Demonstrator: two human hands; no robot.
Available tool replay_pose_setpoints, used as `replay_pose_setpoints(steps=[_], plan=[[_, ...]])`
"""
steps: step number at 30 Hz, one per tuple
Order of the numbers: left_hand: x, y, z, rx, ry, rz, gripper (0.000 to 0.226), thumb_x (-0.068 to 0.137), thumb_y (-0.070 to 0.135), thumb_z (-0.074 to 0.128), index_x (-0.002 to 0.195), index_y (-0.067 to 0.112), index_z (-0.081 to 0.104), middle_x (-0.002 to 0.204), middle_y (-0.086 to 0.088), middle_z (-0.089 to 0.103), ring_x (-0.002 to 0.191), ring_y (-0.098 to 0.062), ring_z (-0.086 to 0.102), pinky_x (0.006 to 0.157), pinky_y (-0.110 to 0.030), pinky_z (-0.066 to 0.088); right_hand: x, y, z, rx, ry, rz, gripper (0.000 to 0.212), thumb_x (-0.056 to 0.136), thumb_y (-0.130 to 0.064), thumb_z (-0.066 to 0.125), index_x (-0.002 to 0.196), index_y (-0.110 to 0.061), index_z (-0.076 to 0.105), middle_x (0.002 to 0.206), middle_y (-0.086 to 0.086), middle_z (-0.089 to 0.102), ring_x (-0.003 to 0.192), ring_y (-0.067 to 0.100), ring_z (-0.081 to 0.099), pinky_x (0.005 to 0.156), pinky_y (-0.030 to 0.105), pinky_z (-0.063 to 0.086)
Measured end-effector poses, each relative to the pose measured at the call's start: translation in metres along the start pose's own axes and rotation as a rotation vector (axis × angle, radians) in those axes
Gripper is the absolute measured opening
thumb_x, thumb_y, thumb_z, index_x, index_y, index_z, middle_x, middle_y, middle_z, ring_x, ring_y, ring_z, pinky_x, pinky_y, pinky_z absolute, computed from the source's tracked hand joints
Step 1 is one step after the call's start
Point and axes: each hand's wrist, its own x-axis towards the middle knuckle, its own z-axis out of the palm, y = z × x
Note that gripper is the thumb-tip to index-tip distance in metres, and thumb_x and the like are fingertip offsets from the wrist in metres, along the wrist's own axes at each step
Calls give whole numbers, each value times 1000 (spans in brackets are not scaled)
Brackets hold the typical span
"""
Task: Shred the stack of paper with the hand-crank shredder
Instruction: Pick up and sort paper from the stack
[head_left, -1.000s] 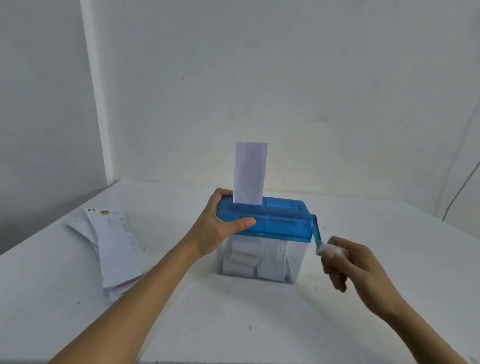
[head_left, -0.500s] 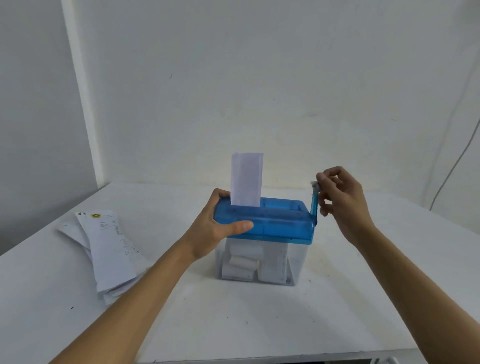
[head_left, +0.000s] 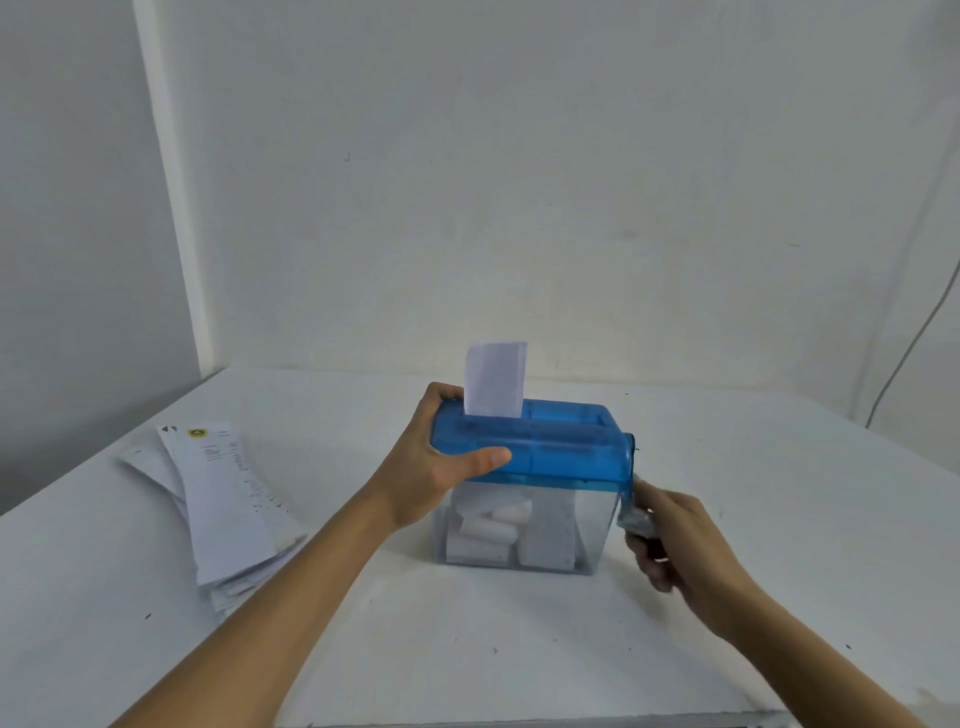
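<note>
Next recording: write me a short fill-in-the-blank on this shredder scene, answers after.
The right hand holds the shredder's ____. The left hand grips its ____ lid. A white sheet sticks up from it, nearer the ____ hand. The paper stack lies on the table to the shredder's ____.
Answers: crank; blue; left; left.

Soft even light, faint shadows, wide-angle bowing, slight blur.

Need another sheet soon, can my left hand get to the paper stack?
Probably yes: bare table lies between the left hand and the paper stack, but it grips the shredder now.
</note>
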Motion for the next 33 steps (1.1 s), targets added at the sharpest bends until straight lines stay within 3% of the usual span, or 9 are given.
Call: replay_pose_setpoints(steps=[4,8,12,15,18,23,27,30,33], plan=[[1,0,-2,17,-13,-7,64,76,35,87,123,25,44,123,6,58,106,-4,65,83,-24,57,-29,-38,-29,54,-160,-185,56,78,-57,70,76,-3,58,62,10,45,49,21,39,42,25,34],[0,2,-2,12,-21,-5,61,73,32,78,123,22,44,125,4,57,106,-2,63,82,-21,56,-24,-67,-43,-93,-217,-359,71,67,-72,75,76,-3,60,64,9,47,55,21,44,46,26,40],[0,4,-2,23,-31,-9,64,72,34,78,124,22,43,125,4,56,105,-1,63,82,-22,57,5,-76,-37,-123,-64,-459,41,90,-51,60,91,-11,65,75,6,61,63,23,55,49,29,46],[-1,4,-1,16,-28,-13,63,72,33,78,124,21,43,125,3,56,104,0,63,81,-22,57,29,-81,-28,-170,99,-509,24,101,-35,53,116,-17,52,98,0,66,75,18,64,54,31,53],[-3,5,0,-10,-18,-10,63,72,30,78,124,17,44,123,0,57,101,-1,64,79,-19,55,46,-78,-14,-191,217,-562,12,103,-26,52,105,-14,52,93,-1,63,72,10,64,51,27,54],[-2,-2,0,-36,-2,-9,61,74,31,85,121,22,47,116,10,63,104,-5,66,81,-23,56,73,-55,4,-218,329,-428,29,105,-32,48,96,-6,56,84,2,63,63,8,56,52,17,47],[-2,-9,-1,-10,32,19,63,71,40,85,121,25,48,113,17,65,106,-7,65,86,-27,57,64,-12,16,-378,151,-233,25,106,-15,42,88,-10,58,74,6,61,60,17,54,44,19,42],[1,-12,-2,13,32,29,75,66,54,84,125,26,47,123,7,60,110,-12,64,88,-33,59,35,2,15,-359,64,-120,38,109,-25,35,80,-13,55,67,2,56,56,14,49,50,23,43],[1,-12,-4,43,15,28,76,65,57,84,125,28,47,127,2,56,112,-14,62,89,-36,59,6,-1,-7,-284,-117,-168,50,107,-44,34,77,-9,54,61,2,53,53,17,48,48,26,41]])
